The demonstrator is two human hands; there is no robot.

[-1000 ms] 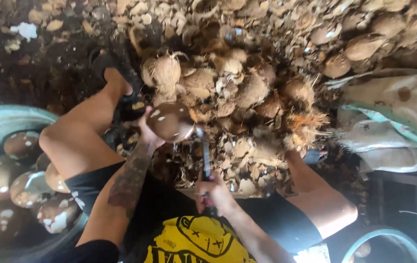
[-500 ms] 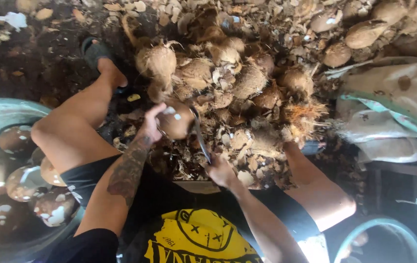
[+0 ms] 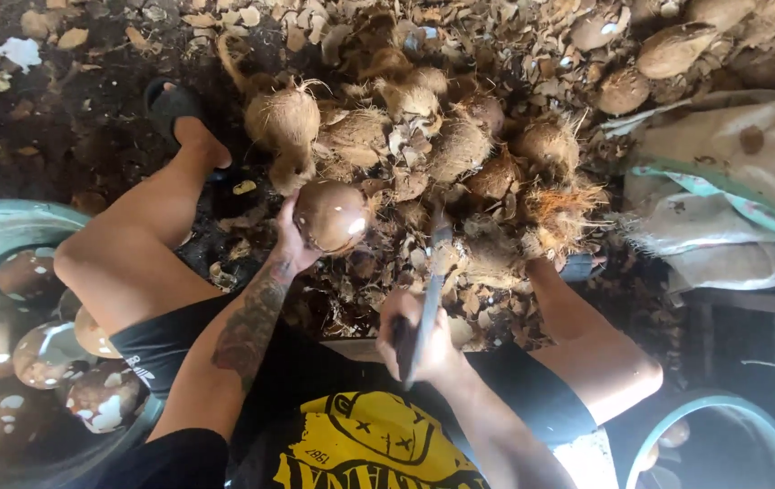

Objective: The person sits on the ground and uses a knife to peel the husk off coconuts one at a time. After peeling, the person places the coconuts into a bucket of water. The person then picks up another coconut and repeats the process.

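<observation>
1 peeled coconut [image 3: 331,215], brown and glossy, is held up in the left hand [image 3: 292,243], fingers wrapped round its left and near side; it is carried at mid-scene, just near the heap. 1 knife [image 3: 427,303], long-bladed, is gripped by the handle in the right hand [image 3: 419,337], fist closed tight, blade pointed far toward the heap and lying right of the coconut, apart from it. 1 heap of husked coconuts [image 3: 423,145], fibrous and tan, is spread across the far middle, with shell chips scattered over dark ground. 1 basin [image 3: 7,231], blue-green, is set at near left and is filled with peeled coconuts [image 3: 34,349], brown with white patches. 1 sack [image 3: 741,172], pale, is laid at right. 1 second basin [image 3: 722,426] is partly seen at near right.
</observation>
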